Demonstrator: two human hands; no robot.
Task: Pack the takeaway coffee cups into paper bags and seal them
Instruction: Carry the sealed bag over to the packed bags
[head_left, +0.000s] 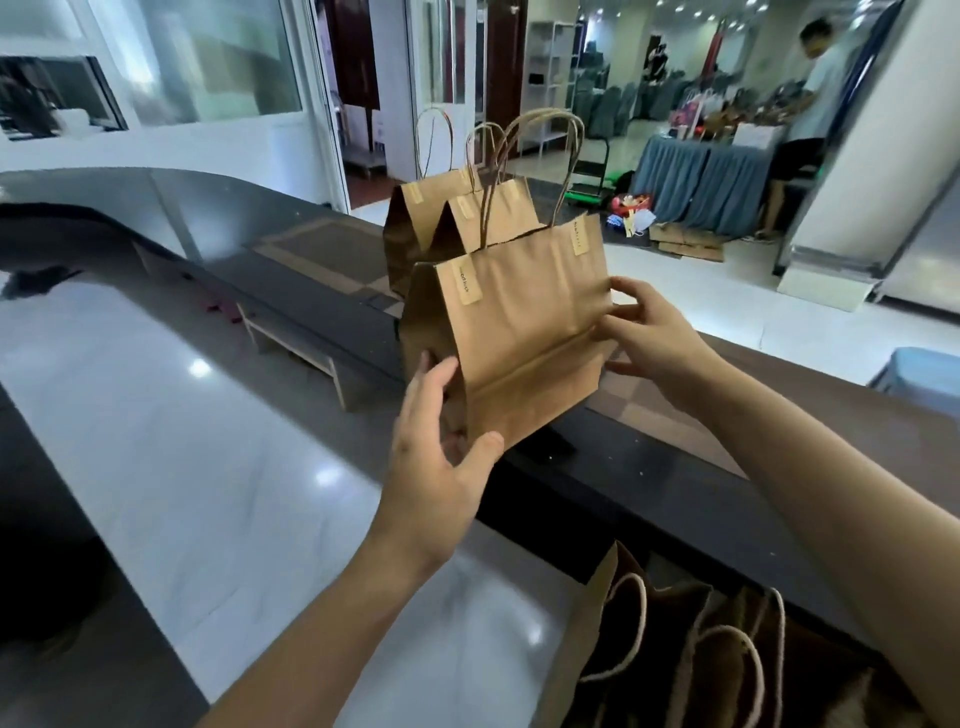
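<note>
A brown paper bag (519, 332) with twisted handles and two sticker seals on its folded top stands on the raised dark counter ledge (675, 467). My left hand (441, 431) grips its lower left corner. My right hand (649, 338) holds its right edge with the fingertips. Two more sealed paper bags (457, 208) stand just behind it on the ledge. Open paper bags (701, 649) with white cord handles stand at the bottom right on the lower counter. No coffee cups are visible.
A glossy white lower counter (208, 467) spreads to the left. A small wooden stand (296, 343) sits against the ledge. Beyond the ledge a person (810, 119) stands at a skirted table with goods on it.
</note>
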